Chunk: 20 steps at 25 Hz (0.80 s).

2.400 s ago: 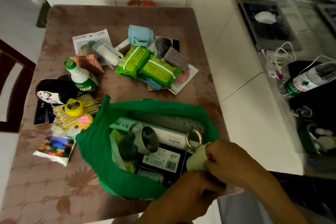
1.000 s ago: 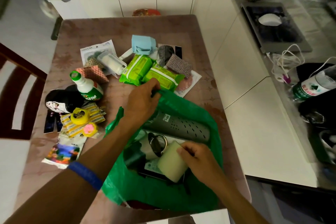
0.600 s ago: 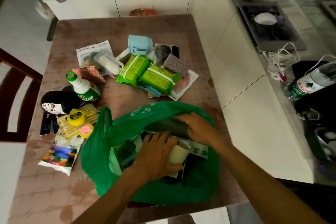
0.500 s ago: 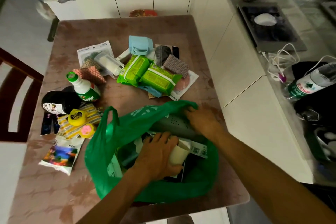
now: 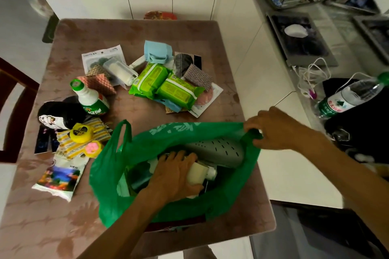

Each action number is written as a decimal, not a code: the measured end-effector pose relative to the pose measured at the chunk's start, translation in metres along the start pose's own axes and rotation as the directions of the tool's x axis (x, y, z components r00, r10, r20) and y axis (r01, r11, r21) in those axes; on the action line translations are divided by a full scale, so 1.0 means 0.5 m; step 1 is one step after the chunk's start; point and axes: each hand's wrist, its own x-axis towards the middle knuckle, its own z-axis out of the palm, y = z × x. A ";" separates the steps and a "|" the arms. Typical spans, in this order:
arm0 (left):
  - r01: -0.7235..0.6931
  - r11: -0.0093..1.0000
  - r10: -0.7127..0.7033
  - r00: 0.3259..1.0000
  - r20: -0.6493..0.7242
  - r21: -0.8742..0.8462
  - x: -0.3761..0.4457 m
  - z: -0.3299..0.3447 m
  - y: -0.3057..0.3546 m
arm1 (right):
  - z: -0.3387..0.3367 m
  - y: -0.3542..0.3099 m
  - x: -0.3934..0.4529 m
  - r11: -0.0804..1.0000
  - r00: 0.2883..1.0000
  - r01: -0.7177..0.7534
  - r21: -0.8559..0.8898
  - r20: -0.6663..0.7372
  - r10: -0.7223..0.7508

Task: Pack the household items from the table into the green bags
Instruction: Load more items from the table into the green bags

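Head view only: right hand (image 5: 275, 129) has left the grey perforated item (image 5: 219, 150) it was pressing half a second ago and now pinches the right handle (image 5: 251, 135) of the green bag (image 5: 168, 206), pulling the mouth wider. Left hand (image 5: 175, 174) stays inside the bag, fingers curled down over the cream cylinder (image 5: 196, 173), same hold as before. My read: the cylinder is being seated and the bag opened up for the next item, so packing is roughly half done. Bag sits at the near edge of the table (image 5: 147, 29), left handle (image 5: 123, 132) standing free. Counts, relative to the bag: one green bag in view; two green wipe packs (image 5: 168, 87) beyond it, with one blue holder (image 5: 156, 51) behind them; one green-capped spray bottle (image 5: 90, 101) beyond its left side; one yellow round tape (image 5: 81, 132) and one pink paw piece (image 5: 93, 147) just left of it; one printed pouch (image 5: 60, 177) also to its left, nearer the table edge. Inside the bag I can count the grey item and the cylinder; the rest is too hidden to tally.
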 end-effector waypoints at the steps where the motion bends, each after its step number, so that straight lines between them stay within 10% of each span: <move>1: 0.000 1.000 0.000 1.000 -0.004 -0.007 0.000 -0.001 0.002 | 0.017 -0.019 -0.006 1.000 0.999 0.007 -0.013 0.054 -0.006; 11: -0.320 0.918 0.322 0.946 0.028 0.233 0.086 -0.031 0.160 | 0.140 -0.067 0.022 0.968 0.977 -0.214 -0.131 -0.012 0.214; 20: -0.066 0.932 0.042 0.996 0.074 0.358 0.133 0.000 0.129 | 0.146 -0.017 -0.028 0.911 0.969 -0.125 -0.392 0.150 0.198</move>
